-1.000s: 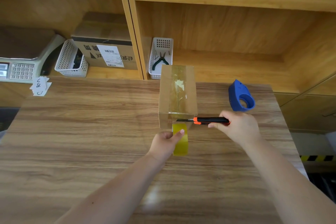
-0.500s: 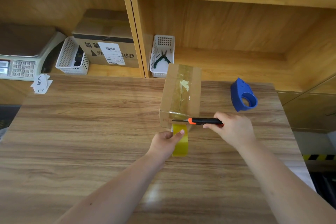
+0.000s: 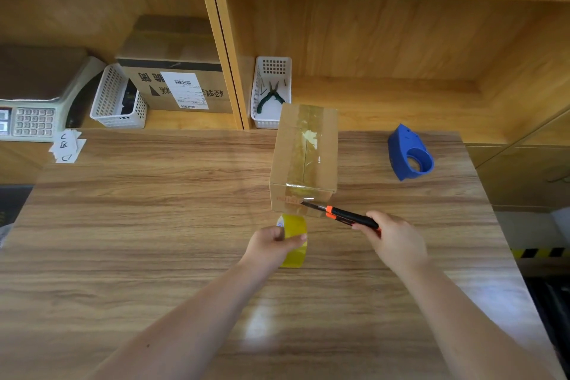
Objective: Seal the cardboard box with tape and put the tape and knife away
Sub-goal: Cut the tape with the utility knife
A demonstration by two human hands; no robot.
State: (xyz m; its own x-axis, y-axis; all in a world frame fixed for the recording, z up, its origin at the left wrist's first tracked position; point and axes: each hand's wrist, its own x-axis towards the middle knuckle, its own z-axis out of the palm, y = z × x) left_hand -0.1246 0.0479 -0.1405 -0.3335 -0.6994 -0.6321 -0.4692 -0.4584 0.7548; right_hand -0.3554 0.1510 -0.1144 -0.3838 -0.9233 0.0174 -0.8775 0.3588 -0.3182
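Knife blade now angled into the tape at the box front; right hand fingers grip its handle, left hand fingers pinch the tape roll. Cut likely underway.

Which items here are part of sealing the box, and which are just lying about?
In use: cardboard box, yellow tape roll in left hand, knife in right hand.
Lying about: blue dispenser, pliers, labelled carton, scale, paper slips.

Packing station: scale, labelled carton.
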